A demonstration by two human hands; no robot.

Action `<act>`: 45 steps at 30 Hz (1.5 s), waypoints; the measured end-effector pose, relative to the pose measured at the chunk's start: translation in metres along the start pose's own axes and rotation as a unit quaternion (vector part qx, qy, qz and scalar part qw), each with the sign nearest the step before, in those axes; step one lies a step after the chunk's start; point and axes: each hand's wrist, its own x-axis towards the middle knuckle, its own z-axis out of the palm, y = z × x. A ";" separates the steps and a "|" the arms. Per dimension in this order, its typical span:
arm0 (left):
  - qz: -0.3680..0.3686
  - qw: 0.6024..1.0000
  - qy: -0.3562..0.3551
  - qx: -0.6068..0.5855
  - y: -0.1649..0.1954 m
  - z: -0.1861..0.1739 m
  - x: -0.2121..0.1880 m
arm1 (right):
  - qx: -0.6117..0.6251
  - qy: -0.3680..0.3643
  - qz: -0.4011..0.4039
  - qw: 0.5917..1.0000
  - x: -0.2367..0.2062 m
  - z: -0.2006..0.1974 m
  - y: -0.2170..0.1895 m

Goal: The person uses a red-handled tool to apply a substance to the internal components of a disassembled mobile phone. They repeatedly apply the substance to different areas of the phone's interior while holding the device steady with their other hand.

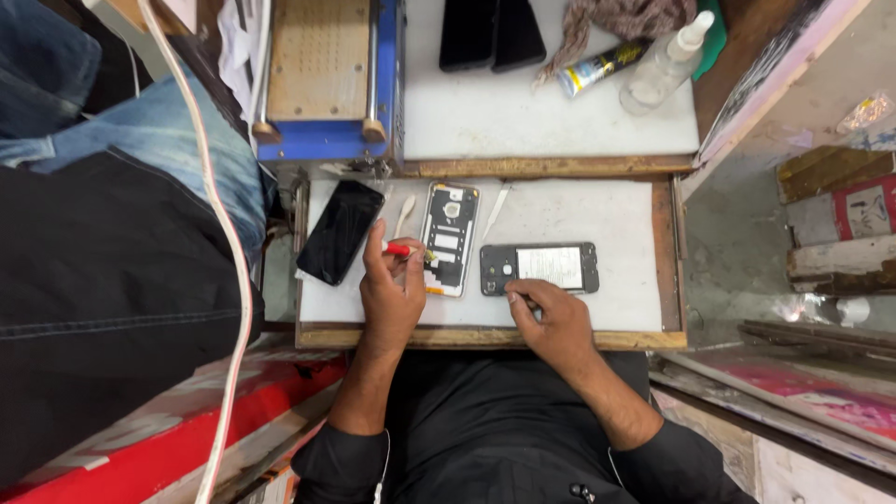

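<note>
My left hand (390, 289) grips a small red-handled tool (403, 249) whose tip touches the left edge of a white phone back cover (450, 237) lying on the white work mat (597, 215). My right hand (551, 322) rests on the mat with its fingertips at the lower edge of an opened dark phone body (539, 268) that shows a pale battery. A black phone screen (340, 231) lies tilted at the mat's left side.
Two white plastic pry tools (404, 215) lie above the cover. Behind, a blue machine (327, 84), two dark phones (490, 33), a glue tube (602, 67), a clear bottle (663, 65) and a cloth. A person in jeans (112, 215) sits at left. A white cable (229, 261) hangs down.
</note>
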 end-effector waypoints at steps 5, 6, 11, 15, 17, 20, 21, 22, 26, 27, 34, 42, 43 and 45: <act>0.035 0.999 -0.025 0.003 0.000 0.004 -0.004 | 0.013 0.007 0.010 1.000 -0.002 -0.002 -0.002; 0.039 0.999 -0.026 0.005 0.000 0.004 -0.005 | 0.015 0.007 0.012 1.000 -0.002 -0.002 -0.002; 0.051 0.998 -0.034 0.033 0.002 0.001 -0.005 | 0.008 0.007 0.003 1.000 -0.002 -0.002 -0.003; 0.039 0.999 -0.011 0.016 0.010 -0.003 -0.008 | 0.012 0.008 -0.009 1.000 -0.002 -0.002 -0.004; -0.001 1.000 -0.007 -0.023 0.014 -0.005 -0.011 | 0.011 0.008 -0.002 1.000 -0.003 -0.003 -0.005; -0.069 0.994 -0.013 -0.087 0.018 -0.009 -0.011 | 0.012 0.007 -0.006 1.000 -0.003 -0.003 -0.005; -0.080 0.992 -0.016 -0.099 0.019 -0.010 -0.010 | 0.013 0.005 -0.007 1.000 -0.003 -0.004 -0.006; -0.090 0.990 -0.019 -0.111 0.020 -0.010 -0.009 | 0.013 0.003 -0.008 1.000 -0.003 -0.004 -0.006; -0.134 0.984 -0.009 -0.113 0.026 -0.010 -0.006 | 0.011 0.000 -0.007 1.000 -0.002 -0.005 -0.008; -0.138 0.984 -0.008 -0.109 0.027 -0.010 -0.006 | 0.009 0.001 -0.005 1.000 -0.002 -0.005 -0.009; -0.184 0.971 -0.029 -0.150 0.022 -0.010 -0.005 | 0.012 0.011 -0.011 1.000 -0.003 -0.004 -0.006; -0.178 0.960 -0.073 -0.203 0.021 0.000 0.000 | 0.007 0.018 -0.013 1.000 -0.005 -0.004 -0.001; -0.186 0.956 -0.074 -0.213 0.021 0.000 0.001 | 0.006 0.018 -0.013 1.000 -0.005 -0.003 -0.001; -0.163 0.963 -0.080 -0.201 0.019 0.000 0.002 | 0.005 0.020 -0.011 1.000 -0.005 -0.004 -0.001</act>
